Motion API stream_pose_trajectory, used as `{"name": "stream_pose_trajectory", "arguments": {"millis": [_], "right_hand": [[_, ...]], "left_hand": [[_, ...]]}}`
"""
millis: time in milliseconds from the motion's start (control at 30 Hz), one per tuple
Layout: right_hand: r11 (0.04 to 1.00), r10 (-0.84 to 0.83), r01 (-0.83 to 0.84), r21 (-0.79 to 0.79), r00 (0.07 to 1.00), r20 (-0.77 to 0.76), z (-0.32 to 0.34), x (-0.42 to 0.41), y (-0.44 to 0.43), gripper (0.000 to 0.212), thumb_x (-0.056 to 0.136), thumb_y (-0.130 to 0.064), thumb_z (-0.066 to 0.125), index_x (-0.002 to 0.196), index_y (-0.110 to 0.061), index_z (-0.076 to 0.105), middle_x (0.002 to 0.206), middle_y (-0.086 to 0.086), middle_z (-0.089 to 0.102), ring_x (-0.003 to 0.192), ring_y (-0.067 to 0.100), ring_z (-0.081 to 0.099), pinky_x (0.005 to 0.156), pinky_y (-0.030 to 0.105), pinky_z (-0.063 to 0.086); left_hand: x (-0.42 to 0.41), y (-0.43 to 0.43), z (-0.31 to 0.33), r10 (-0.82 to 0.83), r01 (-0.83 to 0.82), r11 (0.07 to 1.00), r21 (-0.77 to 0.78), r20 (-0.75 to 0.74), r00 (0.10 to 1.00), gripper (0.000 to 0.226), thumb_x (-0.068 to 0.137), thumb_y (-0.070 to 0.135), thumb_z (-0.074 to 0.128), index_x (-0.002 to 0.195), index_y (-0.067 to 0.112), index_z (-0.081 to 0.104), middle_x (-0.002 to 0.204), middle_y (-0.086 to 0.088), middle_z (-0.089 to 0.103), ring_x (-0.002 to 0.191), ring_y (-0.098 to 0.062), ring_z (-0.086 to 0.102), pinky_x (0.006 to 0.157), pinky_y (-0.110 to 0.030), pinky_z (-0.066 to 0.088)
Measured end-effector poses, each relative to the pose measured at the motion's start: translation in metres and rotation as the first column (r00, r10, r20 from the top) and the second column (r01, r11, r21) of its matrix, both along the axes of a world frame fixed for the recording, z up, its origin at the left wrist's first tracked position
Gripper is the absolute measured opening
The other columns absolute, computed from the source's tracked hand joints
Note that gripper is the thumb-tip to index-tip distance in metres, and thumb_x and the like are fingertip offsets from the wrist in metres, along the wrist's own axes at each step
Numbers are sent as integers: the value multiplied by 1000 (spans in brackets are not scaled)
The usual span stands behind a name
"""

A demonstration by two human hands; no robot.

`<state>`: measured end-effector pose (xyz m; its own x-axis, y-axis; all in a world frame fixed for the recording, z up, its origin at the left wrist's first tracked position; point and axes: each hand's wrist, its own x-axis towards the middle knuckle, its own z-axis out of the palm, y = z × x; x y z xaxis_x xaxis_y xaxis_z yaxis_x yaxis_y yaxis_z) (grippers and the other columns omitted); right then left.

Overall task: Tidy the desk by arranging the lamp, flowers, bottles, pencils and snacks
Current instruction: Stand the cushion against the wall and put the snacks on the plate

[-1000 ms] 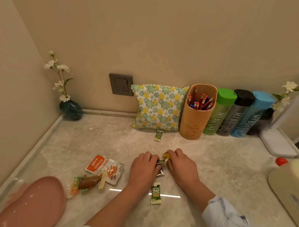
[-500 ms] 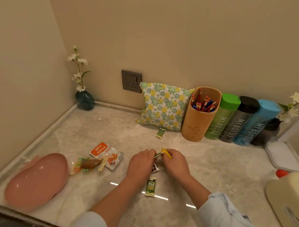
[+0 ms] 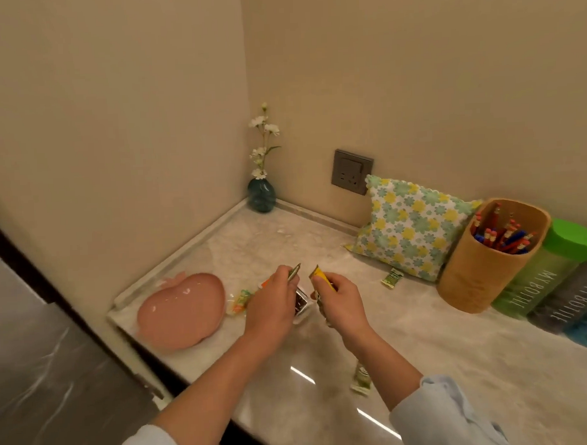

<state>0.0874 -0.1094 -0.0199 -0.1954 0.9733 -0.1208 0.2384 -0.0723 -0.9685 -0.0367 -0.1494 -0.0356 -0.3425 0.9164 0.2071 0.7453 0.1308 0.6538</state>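
My left hand (image 3: 272,305) is raised over the marble desk (image 3: 425,344) and grips small snack packets, a green one (image 3: 294,272) sticking out on top. My right hand (image 3: 339,299) grips other small packets, a yellow one (image 3: 321,277) on top. A pink apple-shaped plate (image 3: 180,311) lies to the left near the desk's corner. A clear sausage packet (image 3: 238,302) lies between the plate and my left hand. Two more green packets lie on the desk, one (image 3: 392,278) by the cushion, the other (image 3: 361,382) near my right forearm.
A teal vase with white flowers (image 3: 261,193) stands in the back corner. A floral cushion (image 3: 410,227) leans on the wall under a socket (image 3: 352,171). A pencil holder (image 3: 488,254) and bottles with a green one (image 3: 553,268) first line the right. The desk edge drops off at left.
Both hands lifted off the desk with snack packets and drew slightly apart. The view swung left, so the plate sits nearer the centre and the right-hand items left the frame.
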Motion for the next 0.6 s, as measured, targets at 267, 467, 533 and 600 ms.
{"name": "stream_pose_trajectory", "arguments": {"millis": [267, 467, 533, 600], "right_hand": [[990, 138, -139, 28, 990, 20, -4, -125, -22, 20, 93, -28, 57, 103, -14, 68, 87, 2, 68, 80, 18, 63, 77, 39, 51], [973, 185, -211, 96, 956, 226, -18, -183, -29, 26, 95, -33, 52, 110, -18, 65, 105, 0, 69, 97, 18, 62, 79, 31, 47], [960, 201, -254, 121, 920, 335, -22, -191, -31, 29, 95, -37, 48, 113, -21, 65, 107, -2, 69, 97, 16, 62, 73, 27, 41], [949, 196, -287, 134, 865, 462, -23, -196, -32, 32, 93, -40, 46, 110, -25, 68, 103, -3, 71, 93, 17, 64, 68, 28, 41]], "left_hand": [[-122, -48, -1, 199, -197, 980, 42, -54, 979, 19, 99, 39, 36, 96, 25, 47, 82, 6, 60, 73, -18, 57, 59, -36, 43], [-182, -60, -19, 177, -182, 972, -150, -44, 983, 29, 98, 25, 39, 125, 27, 50, 125, 3, 56, 106, -20, 59, 83, -38, 49], [-192, -59, -21, 144, -154, 970, -188, -70, 987, 36, 95, 22, 42, 130, 31, 48, 126, 6, 53, 111, -17, 55, 87, -36, 48], [-200, -58, -22, 113, -146, 972, -185, -180, 977, 42, 88, 21, 49, 128, 33, 50, 120, 8, 55, 113, -16, 51, 91, -35, 45]]}}
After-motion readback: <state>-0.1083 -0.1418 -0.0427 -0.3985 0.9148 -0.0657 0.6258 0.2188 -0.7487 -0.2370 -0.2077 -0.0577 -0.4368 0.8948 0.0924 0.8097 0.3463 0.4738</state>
